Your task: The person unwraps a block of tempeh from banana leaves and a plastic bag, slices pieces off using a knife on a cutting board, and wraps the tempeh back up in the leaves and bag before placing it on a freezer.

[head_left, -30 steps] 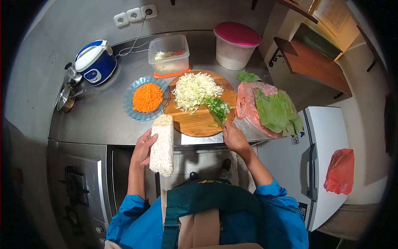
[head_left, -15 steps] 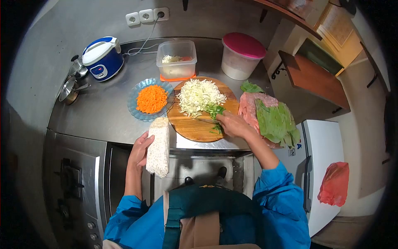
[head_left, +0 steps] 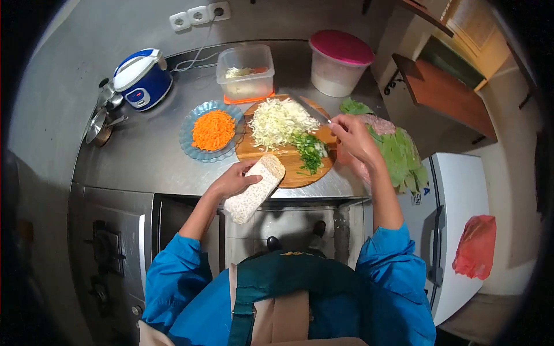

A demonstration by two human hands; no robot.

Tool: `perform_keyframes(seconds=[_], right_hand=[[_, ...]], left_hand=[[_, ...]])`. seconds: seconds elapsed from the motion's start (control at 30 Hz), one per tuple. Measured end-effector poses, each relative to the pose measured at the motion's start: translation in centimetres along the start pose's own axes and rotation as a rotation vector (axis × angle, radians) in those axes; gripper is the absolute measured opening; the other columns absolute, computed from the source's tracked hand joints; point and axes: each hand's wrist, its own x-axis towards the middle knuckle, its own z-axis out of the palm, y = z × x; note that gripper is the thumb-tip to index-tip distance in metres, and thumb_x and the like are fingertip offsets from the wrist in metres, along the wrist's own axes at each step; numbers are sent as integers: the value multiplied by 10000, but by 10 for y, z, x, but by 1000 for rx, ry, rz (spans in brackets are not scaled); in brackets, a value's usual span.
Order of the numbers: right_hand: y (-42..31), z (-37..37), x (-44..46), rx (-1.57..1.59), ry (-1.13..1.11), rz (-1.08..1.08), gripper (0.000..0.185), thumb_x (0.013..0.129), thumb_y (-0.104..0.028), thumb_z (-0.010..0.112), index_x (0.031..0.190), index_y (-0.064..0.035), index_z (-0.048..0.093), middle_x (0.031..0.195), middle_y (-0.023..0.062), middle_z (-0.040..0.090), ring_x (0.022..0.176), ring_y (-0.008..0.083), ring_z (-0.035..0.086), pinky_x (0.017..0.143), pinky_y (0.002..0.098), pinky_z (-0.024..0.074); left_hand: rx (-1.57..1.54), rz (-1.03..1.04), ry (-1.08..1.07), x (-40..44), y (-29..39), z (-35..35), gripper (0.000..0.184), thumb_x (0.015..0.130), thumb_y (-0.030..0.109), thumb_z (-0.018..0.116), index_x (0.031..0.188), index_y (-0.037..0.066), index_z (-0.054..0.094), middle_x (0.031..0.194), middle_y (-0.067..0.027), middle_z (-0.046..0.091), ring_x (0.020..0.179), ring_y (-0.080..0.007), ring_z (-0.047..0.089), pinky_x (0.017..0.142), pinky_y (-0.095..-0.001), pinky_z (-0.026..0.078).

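Observation:
My left hand point(head_left: 235, 180) grips a white, speckled block of tempeh point(head_left: 255, 189), tilted over the front edge of the round wooden cutting board point(head_left: 254, 151). In my right hand point(head_left: 353, 137) is a knife point(head_left: 311, 109), its blade pointing up and left above the board's right side. On the board lie a heap of shredded cabbage point(head_left: 281, 122) and, right below it, chopped green onion point(head_left: 311, 153). Left of the board, a blue glass plate point(head_left: 187, 147) holds grated carrot point(head_left: 213, 130).
Behind the board stand a clear plastic container point(head_left: 248, 60) and a pink-lidded tub point(head_left: 340, 66). A blue rice cooker point(head_left: 144, 83) and metal pots point(head_left: 103, 127) are at left. Green leaves point(head_left: 398, 158) lie on a pinkish bag at right. A stove point(head_left: 109, 248) is lower left, a white fridge point(head_left: 467, 190) right.
The tempeh has moved right and up to the board's front edge, tilting over. My right hand has lifted the knife from the green onion, moving up and right.

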Motion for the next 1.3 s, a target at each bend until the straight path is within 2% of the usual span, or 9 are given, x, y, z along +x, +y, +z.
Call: perform_keyframes(seconds=[0.03,0.23,0.3,0.43,0.57,0.77,0.97,1.17,1.3], right_hand=[[18,8,5,-275,215,-155,220,819,-169,511,828,28,609,793,245,582,760,370,568,714,435,442],[16,22,-2,-209,252,-22,222,835,-164,492,854,34,590,832,262,589,814,416,571,724,474,439],[14,22,-9,-337,94,-18,216,836,-126,495,951,38,575,863,260,591,843,401,570,741,470,441],[11,35,-33,-225,272,-186,199,826,-75,500,984,21,573,897,243,550,856,403,544,767,449,436],[31,57,-57,-257,108,-299,277,825,-68,508,1094,0,524,851,219,517,787,395,542,709,468,442],[11,82,-102,-324,-244,-4,301,845,-93,518,1143,-55,541,825,157,500,755,327,543,673,410,444],[12,94,-124,-226,-151,-196,339,830,-57,513,1166,-5,508,830,155,490,726,329,542,639,412,467],[13,93,-121,-248,-167,-275,358,830,-51,505,1186,-14,489,870,169,499,807,333,545,670,402,465],[8,93,-120,-264,-217,-171,345,851,-68,503,1195,-42,497,897,159,521,811,356,546,683,435,451]], left_hand=[[-3,-10,-21,5,0,2,502,825,87,617,1286,3,439,1109,-77,578,953,-125,540,857,-267,433],[156,-77,-96,21,12,-6,460,833,92,607,1266,9,475,1116,-64,585,948,-111,545,847,-243,431],[9,-119,-65,18,12,-2,455,834,105,606,1263,20,481,1111,-64,589,932,-115,555,835,-243,435],[-309,-114,41,12,-11,7,499,816,95,633,1271,24,439,1077,-83,577,924,-139,560,825,-255,450],[-220,-115,239,-4,-1,24,531,788,111,671,1257,48,430,985,-93,558,856,-144,554,724,-265,463],[-6,-188,291,-15,-4,30,501,860,235,598,1298,58,428,1001,-129,603,842,-107,550,710,-251,453],[-44,-49,294,-11,-29,30,559,878,235,575,1359,55,353,1180,-114,561,968,-129,536,856,-247,414],[39,55,326,-6,-36,29,518,879,252,568,1336,76,396,1139,-136,575,974,-154,543,850,-274,418],[43,-84,374,-13,-17,29,454,864,280,581,1256,82,465,1067,-148,601,931,-194,563,826,-298,426]])
